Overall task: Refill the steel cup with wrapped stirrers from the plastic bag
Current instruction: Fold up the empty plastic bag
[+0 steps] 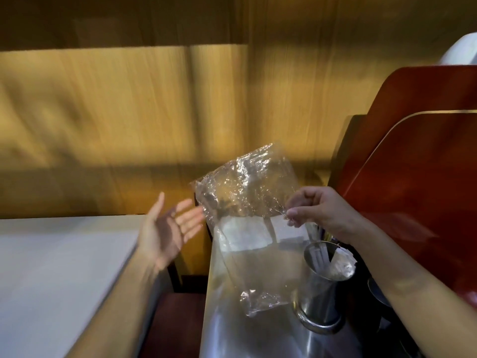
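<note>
I see the steel cup (320, 288) standing upright at the right side of a shiny metal surface (247, 332), with white wrapped stirrers (338, 262) leaning inside it. Just left of the cup and above it hangs the clear plastic bag (247, 202) (crumpled, and blurred enough that I cannot tell what is inside). My right hand (322, 211) pinches the bag's edge between thumb and fingers. My left hand (167, 229) is spread wide, palm up, fingertips near the bag's left edge, holding nothing. Wood panelling (129, 112) fills the background.
</note>
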Action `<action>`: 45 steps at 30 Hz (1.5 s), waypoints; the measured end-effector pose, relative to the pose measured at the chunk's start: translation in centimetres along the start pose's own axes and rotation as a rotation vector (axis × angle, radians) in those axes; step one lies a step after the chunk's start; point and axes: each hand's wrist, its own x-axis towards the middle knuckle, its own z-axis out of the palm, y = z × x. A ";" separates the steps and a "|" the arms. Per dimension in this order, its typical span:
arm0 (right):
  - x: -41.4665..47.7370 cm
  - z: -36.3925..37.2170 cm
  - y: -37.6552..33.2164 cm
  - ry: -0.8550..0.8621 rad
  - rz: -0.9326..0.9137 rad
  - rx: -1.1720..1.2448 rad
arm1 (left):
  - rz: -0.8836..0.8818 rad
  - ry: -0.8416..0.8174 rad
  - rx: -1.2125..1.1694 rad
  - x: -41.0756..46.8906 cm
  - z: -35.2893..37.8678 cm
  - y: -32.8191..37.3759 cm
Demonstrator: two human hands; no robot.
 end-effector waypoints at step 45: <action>-4.4 -0.3 6.8 0.141 0.206 0.227 | 0.106 -0.005 0.624 -2.4 1.5 -5.0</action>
